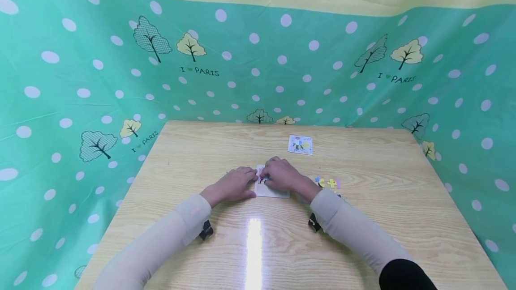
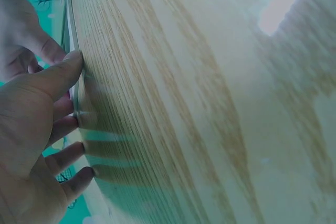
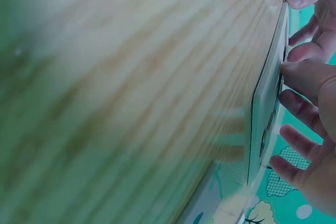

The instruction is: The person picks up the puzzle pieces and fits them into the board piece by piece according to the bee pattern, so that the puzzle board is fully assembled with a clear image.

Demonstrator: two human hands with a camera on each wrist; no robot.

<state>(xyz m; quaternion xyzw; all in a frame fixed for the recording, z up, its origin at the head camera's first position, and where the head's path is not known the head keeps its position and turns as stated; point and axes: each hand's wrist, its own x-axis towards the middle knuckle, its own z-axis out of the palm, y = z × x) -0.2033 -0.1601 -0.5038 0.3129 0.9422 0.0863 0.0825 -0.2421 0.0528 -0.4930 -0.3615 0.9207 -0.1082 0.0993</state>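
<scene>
Left hand (image 1: 233,185) rests flat, fingers straight, on white card (image 1: 278,193) on counter (image 1: 363,236). Right hand (image 1: 282,176) presses the card's top, fingers relaxed. Foam pieces (image 1: 327,183) just beside.

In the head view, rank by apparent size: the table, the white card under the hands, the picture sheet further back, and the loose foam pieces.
1. Table, by far the largest.
2. White card, though both hands hide most of it.
3. Picture sheet; it lies farther off, so the order against the card is unsure.
4. Foam pieces, smallest.
</scene>
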